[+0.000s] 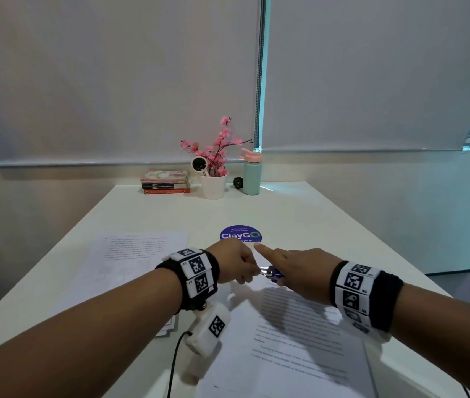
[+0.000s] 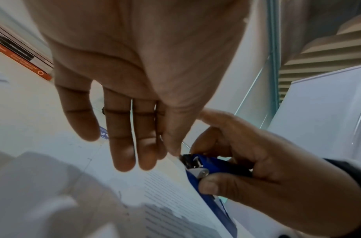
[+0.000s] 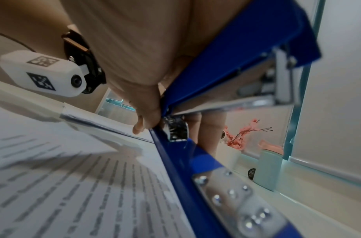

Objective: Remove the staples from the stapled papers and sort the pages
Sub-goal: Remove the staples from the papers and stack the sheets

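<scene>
Loose printed page [image 1: 139, 248] lying at left on the table [image 1: 299, 214]; left hand [image 1: 235, 264] pinching the stapled papers' [image 1: 294, 349] top corner; right hand [image 1: 299, 272] gripping a blue stapler [image 1: 272, 273] there. Staple removal is seemingly proceeding; next, prying calls for a steady hold.

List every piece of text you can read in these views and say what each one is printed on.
"ClayGO": large white letters on the round blue sticker on the table.
Small lines above and below it on the sticker: too small to read.
Printed pages, near and far left: body text blurred, unreadable.
Book spines in the stack: lettering too small to read.
Wristband markers: square codes, no words.
</scene>
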A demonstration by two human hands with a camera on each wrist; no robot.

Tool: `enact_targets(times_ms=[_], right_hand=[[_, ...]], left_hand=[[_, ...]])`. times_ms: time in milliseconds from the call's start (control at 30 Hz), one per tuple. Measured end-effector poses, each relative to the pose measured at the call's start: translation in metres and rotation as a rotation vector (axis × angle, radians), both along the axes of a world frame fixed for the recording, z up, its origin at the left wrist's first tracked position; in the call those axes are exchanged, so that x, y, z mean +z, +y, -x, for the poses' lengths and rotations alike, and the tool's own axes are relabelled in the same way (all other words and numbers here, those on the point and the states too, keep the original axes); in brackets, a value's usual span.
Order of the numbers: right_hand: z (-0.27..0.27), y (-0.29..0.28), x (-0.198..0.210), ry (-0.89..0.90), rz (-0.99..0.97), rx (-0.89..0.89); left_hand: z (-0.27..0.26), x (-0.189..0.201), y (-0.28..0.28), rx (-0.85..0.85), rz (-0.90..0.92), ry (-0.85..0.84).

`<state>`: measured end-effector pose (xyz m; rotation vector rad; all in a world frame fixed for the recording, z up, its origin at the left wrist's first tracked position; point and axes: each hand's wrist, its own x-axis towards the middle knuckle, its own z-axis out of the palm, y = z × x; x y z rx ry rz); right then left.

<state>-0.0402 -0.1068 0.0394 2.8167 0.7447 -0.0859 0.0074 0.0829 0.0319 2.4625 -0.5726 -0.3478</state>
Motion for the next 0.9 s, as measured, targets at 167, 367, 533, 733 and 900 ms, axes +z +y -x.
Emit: enact_targets(times_ms=[167,367,533,733,900], right_hand=[[0.003,-0.001,-0.010,-0.046,0.098,0.098],[0.008,-0.004,-0.001,-0.091,0.090,0.117],[-0.002,-0.023,0.009,-0.087,0.083,0.043],[-0.077,-0.040,0.013,-0.048,0.216,-0.111],[-0.133,-0.025,-0.001,0.027,0.309,-0.163]], left_hand=[[0.008,-0.007,-0.003,0.071,0.127,0.211],[0.007,0.005,-0.001,0.064,0.137,0.163],[-0.004,0.012,0.015,0.132,0.019,-0.078],[0.013,-0.021,0.009,-0.245,-0.459,-0.208],[0.012,-0.029,0.008,-0.266,-0.563,-0.190]])
